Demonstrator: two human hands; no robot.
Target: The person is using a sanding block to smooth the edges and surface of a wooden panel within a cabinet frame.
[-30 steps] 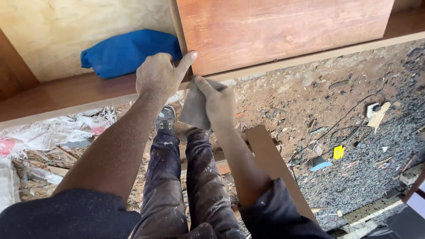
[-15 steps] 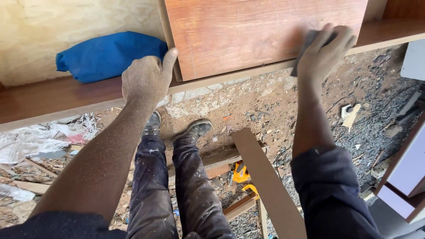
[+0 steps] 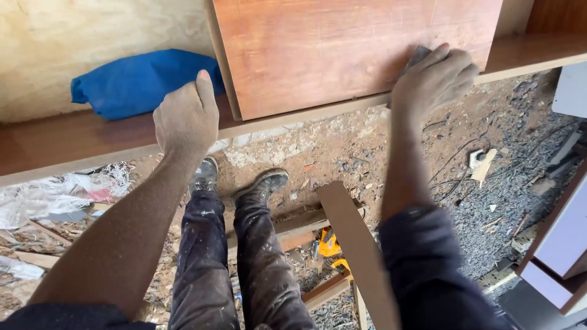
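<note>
A reddish-brown wooden panel (image 3: 330,49) stands upright on a long wooden shelf (image 3: 67,143). My right hand (image 3: 435,79) presses a small grey sanding pad (image 3: 417,57) flat against the panel's lower right part. My left hand (image 3: 186,118) is closed, thumb up, and rests at the panel's lower left edge where it meets the shelf. My legs in paint-spattered dark trousers and worn shoes (image 3: 263,183) stand below on the dirt.
A blue cloth bundle (image 3: 137,82) lies on the shelf against a pale plywood wall. Loose boards (image 3: 354,244), a yellow tool (image 3: 330,244), crumpled plastic (image 3: 55,195) and rubble cover the ground. A white cabinet piece (image 3: 562,238) stands at right.
My right hand went from beside my left hand, where both held the pad, out to the panel's right side. The view shifted; my left hand stayed at the panel's edge.
</note>
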